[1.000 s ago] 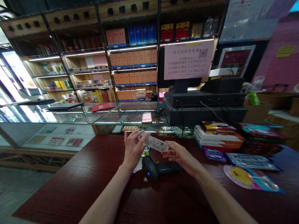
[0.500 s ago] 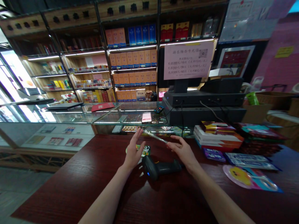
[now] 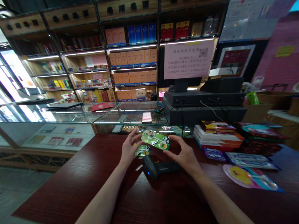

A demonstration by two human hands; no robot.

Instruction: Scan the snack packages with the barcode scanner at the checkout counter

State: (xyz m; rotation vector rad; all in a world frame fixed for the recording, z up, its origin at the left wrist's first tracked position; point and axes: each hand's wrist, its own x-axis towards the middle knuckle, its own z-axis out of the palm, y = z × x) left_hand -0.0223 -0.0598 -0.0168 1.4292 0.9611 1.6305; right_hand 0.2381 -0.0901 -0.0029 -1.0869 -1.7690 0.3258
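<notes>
A green panda-print package is raised above the counter, its printed front tilted towards me. My right hand grips its right end between thumb and fingers. At the opposite end, my left hand has its thumb and fingertips on the left edge. Below and partly behind my left hand, a second green panda package lies on the wood. A dark barcode scanner with a small blue light rests on its side between my forearms, its handle end partly covered by my right hand.
The dark red counter meets a glass display case. To the right are stacked boxes, purple packets, blue-white packs and a yellow-faced package. Behind them stands the black register.
The held package has turned from edge-on to showing its green front. My left hand has shifted slightly left, uncovering more of the package on the counter.
</notes>
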